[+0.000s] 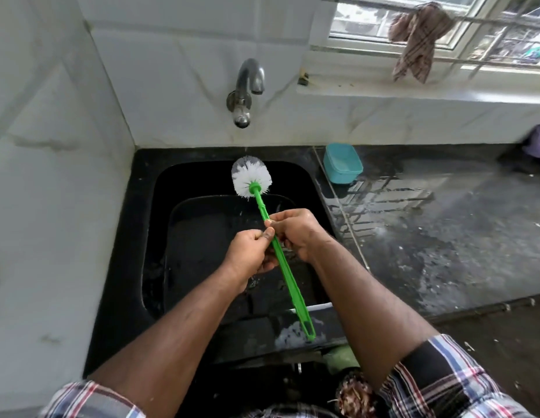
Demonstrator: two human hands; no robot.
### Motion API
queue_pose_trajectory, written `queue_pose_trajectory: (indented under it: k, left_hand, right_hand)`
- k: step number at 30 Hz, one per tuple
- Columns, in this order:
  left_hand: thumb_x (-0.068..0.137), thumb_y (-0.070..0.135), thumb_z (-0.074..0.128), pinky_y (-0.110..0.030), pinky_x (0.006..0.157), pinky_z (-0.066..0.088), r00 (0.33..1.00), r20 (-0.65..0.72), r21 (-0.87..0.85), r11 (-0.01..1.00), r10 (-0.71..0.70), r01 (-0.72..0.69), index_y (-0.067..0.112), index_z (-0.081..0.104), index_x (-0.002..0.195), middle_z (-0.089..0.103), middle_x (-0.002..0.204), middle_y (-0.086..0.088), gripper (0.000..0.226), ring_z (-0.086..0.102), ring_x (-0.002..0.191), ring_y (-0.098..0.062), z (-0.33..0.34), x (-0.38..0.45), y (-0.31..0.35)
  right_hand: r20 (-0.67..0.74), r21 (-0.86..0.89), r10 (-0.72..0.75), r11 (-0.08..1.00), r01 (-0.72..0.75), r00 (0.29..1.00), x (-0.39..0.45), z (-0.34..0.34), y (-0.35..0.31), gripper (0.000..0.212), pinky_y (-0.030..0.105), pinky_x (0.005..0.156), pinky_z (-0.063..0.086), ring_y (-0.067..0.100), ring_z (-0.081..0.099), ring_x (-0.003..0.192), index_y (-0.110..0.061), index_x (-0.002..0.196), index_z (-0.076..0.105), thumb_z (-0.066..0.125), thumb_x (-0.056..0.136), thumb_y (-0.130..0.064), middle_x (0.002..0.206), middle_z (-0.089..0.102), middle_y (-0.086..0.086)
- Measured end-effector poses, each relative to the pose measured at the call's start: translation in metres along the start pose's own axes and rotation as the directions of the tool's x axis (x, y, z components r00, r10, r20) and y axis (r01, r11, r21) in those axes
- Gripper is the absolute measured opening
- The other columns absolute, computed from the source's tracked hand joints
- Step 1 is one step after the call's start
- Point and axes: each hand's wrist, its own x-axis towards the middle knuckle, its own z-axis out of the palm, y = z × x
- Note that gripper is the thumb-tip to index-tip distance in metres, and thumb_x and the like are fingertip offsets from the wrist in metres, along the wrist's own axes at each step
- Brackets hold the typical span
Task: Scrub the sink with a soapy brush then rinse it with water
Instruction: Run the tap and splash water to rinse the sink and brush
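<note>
Two hands on one brush, held above the black sink.

Both the left hand [253, 251] and right hand [295, 232] curl round the green handle of the brush [273, 236]; its white head hangs under the tap [246, 92], over the sink [148, 236]. Bristles look dry, so I judge soap and water come first, then firm strokes from the far wall nearward, gripping low for leverage.

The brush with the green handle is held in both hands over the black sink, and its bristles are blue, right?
Not quite. The head view shows the brush with white bristles, not blue. The rest holds: the left hand and right hand both grip its green handle over the black sink.
</note>
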Motion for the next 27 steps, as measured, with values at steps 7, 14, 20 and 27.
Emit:
queue_pose_trajectory:
  k: [7, 14, 20, 27]
  left_hand:
    - [0.094, 0.016, 0.066, -0.027, 0.058, 0.058, 0.994, 0.113, -0.024, 1.0, 0.009, -0.007, 0.006, 0.066, 0.093, 0.069, 0.072, -0.003, 0.01, 0.062, 0.055, -0.008, 0.079, 0.007, 0.001]
    - [0.089, 0.008, 0.071, -0.028, 0.062, 0.058, 0.983, 0.185, 0.042, 0.999, -0.019, 0.012, 0.011, 0.068, 0.088, 0.071, 0.075, -0.001, 0.004, 0.064, 0.06, -0.01, 0.172, 0.02, -0.008]
    - [0.087, 0.005, 0.072, -0.042, 0.076, 0.062, 0.988, 0.148, 0.122, 0.992, -0.03, 0.012, 0.01, 0.069, 0.088, 0.07, 0.079, -0.005, 0.006, 0.067, 0.072, -0.019, 0.224, 0.037, -0.021]
    - [0.081, 0.008, 0.075, -0.043, 0.068, 0.063, 0.998, 0.04, 0.254, 0.966, -0.056, 0.044, 0.01, 0.071, 0.08, 0.073, 0.08, -0.015, 0.005, 0.072, 0.066, -0.023, 0.244, 0.051, -0.03]
  right_hand:
    - [-0.067, 0.052, 0.025, 0.998, -0.021, 0.997, 0.002, -0.088, 0.022, 0.006, 0.024, 0.043, 0.036, 0.013, 0.045, 0.048, -0.007, 0.084, 0.066, 0.071, 0.085, -0.002, 0.072, 0.061, 0.013]
    - [-0.155, -0.014, 0.024, 1.0, -0.026, 0.988, 0.004, -0.178, 0.047, 0.006, 0.021, 0.041, 0.042, 0.01, 0.053, 0.041, -0.003, 0.085, 0.065, 0.07, 0.085, 0.0, 0.066, 0.062, 0.009]
    - [-0.224, -0.141, 0.034, 0.988, -0.067, 0.974, 0.022, -0.224, 0.069, 0.01, 0.03, 0.056, 0.055, 0.017, 0.064, 0.059, -0.005, 0.089, 0.072, 0.076, 0.08, -0.006, 0.075, 0.071, 0.011]
    - [-0.213, -0.225, 0.036, 0.971, -0.085, 0.976, 0.045, -0.239, 0.093, 0.011, 0.049, 0.07, 0.061, 0.027, 0.073, 0.07, -0.015, 0.076, 0.072, 0.079, 0.069, -0.02, 0.071, 0.075, 0.006]
